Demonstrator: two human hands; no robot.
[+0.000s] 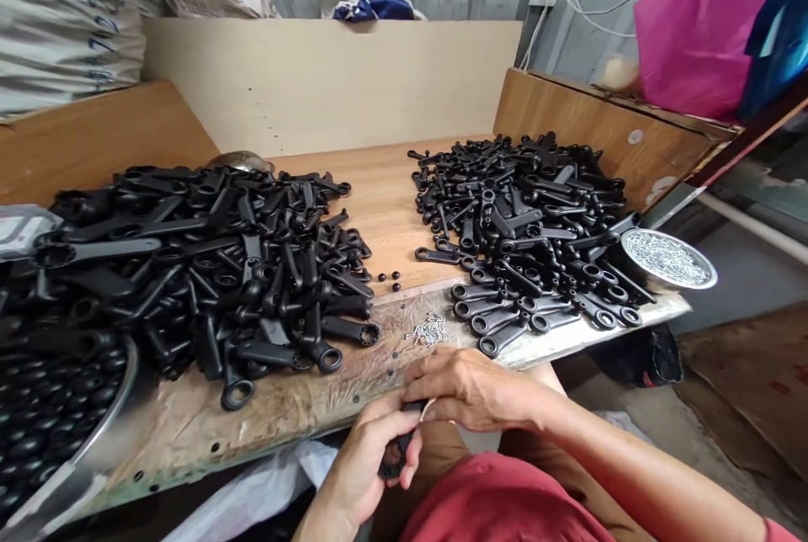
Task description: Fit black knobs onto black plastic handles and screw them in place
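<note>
The left hand [363,462] is clenched around a black handle [395,451], thumb across its front, so that only the lower end and a short stretch near the top show between the fingers. It is held just below the near edge of the bench [385,205], over the person's lap.

The right hand [470,390] lies just above and partly over the left one, palm down, fingers bent, their tips at the handle's upper end. The back of the hand hides the fingertips, so whether they pinch anything cannot be told.

Just beyond the right hand, on the worn front strip of the bench, lies a small heap of pins [429,329]. A few black beads [390,279] sit farther back, in the bare lane between two heaps of the same black handles: the left pile [202,264] and the right pile [523,222]. One handle from the left pile pokes its ring toward the front edge.

A pin dish [667,260] rests at the right pile's outer edge, near the bench corner. At far left a metal bowl [110,416] holds black balls. Low boards wall the bench at the sides and back, with sacks [63,12] and a pink bag [694,29] behind them.
</note>
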